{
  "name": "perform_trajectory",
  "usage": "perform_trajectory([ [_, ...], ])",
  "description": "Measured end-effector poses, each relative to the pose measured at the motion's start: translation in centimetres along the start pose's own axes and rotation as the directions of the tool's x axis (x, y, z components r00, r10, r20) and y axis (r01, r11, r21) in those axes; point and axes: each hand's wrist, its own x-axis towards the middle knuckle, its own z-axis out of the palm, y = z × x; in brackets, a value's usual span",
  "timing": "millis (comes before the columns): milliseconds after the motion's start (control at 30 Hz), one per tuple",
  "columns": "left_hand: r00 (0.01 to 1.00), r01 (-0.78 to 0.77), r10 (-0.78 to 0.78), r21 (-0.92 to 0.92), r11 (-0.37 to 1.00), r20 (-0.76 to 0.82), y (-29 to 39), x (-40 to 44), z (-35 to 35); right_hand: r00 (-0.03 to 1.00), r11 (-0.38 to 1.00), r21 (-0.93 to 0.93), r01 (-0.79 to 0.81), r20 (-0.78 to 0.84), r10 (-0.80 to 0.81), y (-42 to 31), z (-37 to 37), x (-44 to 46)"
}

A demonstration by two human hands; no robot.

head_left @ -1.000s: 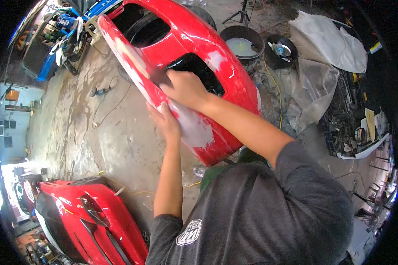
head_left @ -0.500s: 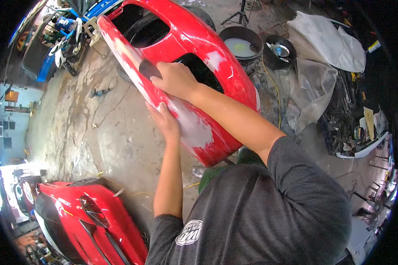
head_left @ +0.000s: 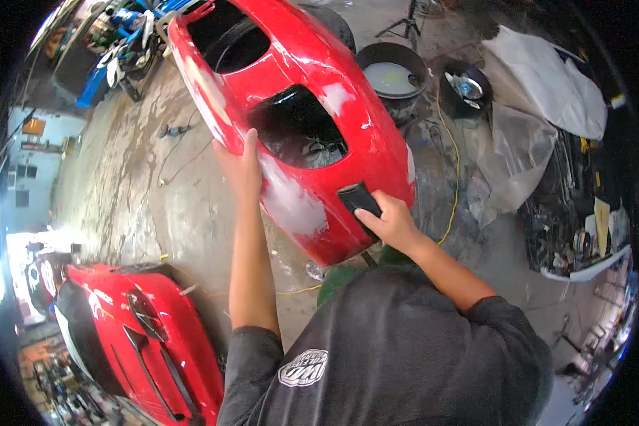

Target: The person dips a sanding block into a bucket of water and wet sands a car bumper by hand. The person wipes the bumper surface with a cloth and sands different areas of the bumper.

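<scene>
Just beyond the dark shirt (head_left: 412, 341), the right hand (head_left: 392, 221) has its grip around a black block (head_left: 359, 201) over the near end of the red bumper (head_left: 307, 79). The left hand (head_left: 241, 168) lies along the bumper's left edge, near a grey patch (head_left: 296, 206), thumb apart; I cannot tell how firm its grip is. Farther off, a black tub (head_left: 387, 52) holding cloudy liquid stands beside a smaller black bowl (head_left: 450, 98).

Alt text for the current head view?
A person's right grip holds a dark block over a red panel with pale patches; the left grip is at its edge. Red bodywork stands lower left.
</scene>
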Motion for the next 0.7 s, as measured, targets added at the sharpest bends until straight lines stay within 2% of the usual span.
perform_trajectory([
  [33, 1.000, 0.019, -0.018, -0.045, 0.999, 0.022, -0.3, 0.1, 0.1, 1.000, 0.999, 0.045, 0.001, 0.006, -0.001, 0.1, -1.4, 0.3],
  [133, 0.999, 0.032, -0.030, 0.063, 0.997, -0.030, -0.1, -2.2, 0.1, 1.000, 0.994, 0.106, -0.006, 0.028, 0.003, 0.6, -4.8, 1.8],
  [167, 0.998, 0.052, -0.050, 0.047, 0.998, -0.025, 0.1, -3.3, 0.1, 0.987, 0.962, 0.245, -0.121, 0.133, 0.091, 1.1, -5.9, 2.2],
  [200, 0.997, 0.074, -0.074, 0.031, 0.997, -0.021, 0.0, -4.8, 0.1, 0.983, 0.909, 0.391, -0.146, 0.162, 0.088, 1.2, -6.6, 2.6],
  [267, 0.996, 0.085, -0.084, 0.047, 0.995, -0.034, 0.2, -7.4, -0.2, 0.965, 0.868, 0.437, -0.235, 0.215, 0.153, 1.7, -8.3, 2.6],
  [367, 0.997, 0.041, -0.033, 0.133, 0.990, -0.063, -0.8, -11.2, -0.1, 0.977, 0.799, 0.565, -0.206, 0.165, 0.135, 3.2, -9.9, 2.1],
  [500, 0.997, 0.034, -0.033, 0.010, 0.999, -0.077, -2.6, -14.8, 0.4, 0.969, 0.812, 0.531, -0.243, 0.102, 0.223, 4.0, -13.0, 0.8],
  [567, 0.996, 0.052, -0.052, 0.005, 0.999, -0.078, -2.9, -16.9, 0.3, 0.962, 0.755, 0.605, -0.253, 0.073, 0.263, 4.7, -14.6, -0.2],
  [600, 0.994, 0.071, -0.071, 0.001, 0.997, -0.087, -3.2, -18.0, 0.4, 0.958, 0.729, 0.633, -0.258, 0.070, 0.279, 5.1, -15.6, -0.4],
  [633, 0.984, 0.157, -0.156, 0.000, 0.988, -0.087, -4.3, -19.5, 0.5, 0.935, 0.712, 0.621, -0.326, 0.103, 0.338, 5.4, -16.8, -0.4],
  [700, 0.977, 0.198, -0.198, -0.001, 0.980, -0.085, -6.5, -22.1, 0.9, 0.938, 0.705, 0.635, -0.315, 0.095, 0.334, 4.9, -18.8, 0.1],
])
